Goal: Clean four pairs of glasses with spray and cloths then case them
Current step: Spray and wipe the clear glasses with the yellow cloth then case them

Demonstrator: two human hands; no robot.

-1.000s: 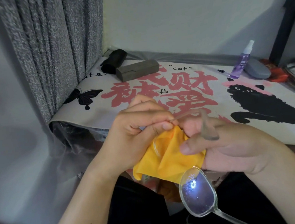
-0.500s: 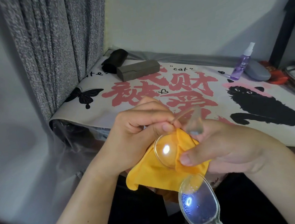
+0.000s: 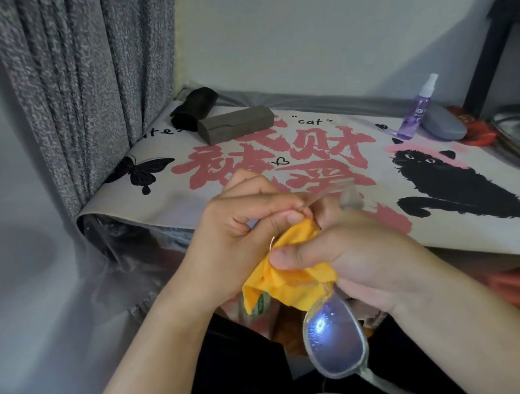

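Printed mat [image 3: 171, 204], crumpled yellow cloth [image 3: 294, 285]

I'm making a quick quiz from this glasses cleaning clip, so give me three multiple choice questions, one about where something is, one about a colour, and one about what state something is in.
1. Where does the spray bottle stand?
A. At the far right of the table, beside a grey case
B. Between the two hands
C. On the floor

2. What colour is the cloth?
A. Blue
B. Yellow
C. White

3. What is the state of the brown case?
A. Open with glasses inside
B. Held in a hand
C. Closed, lying on the table

Answers: 1 A, the purple bottle stands upright next to the grey case at the back right. 2 B, the cloth pressed by the right hand is yellow. 3 C, its lid is down and neither the right nor the left hand, which pinches the glasses, is near it.
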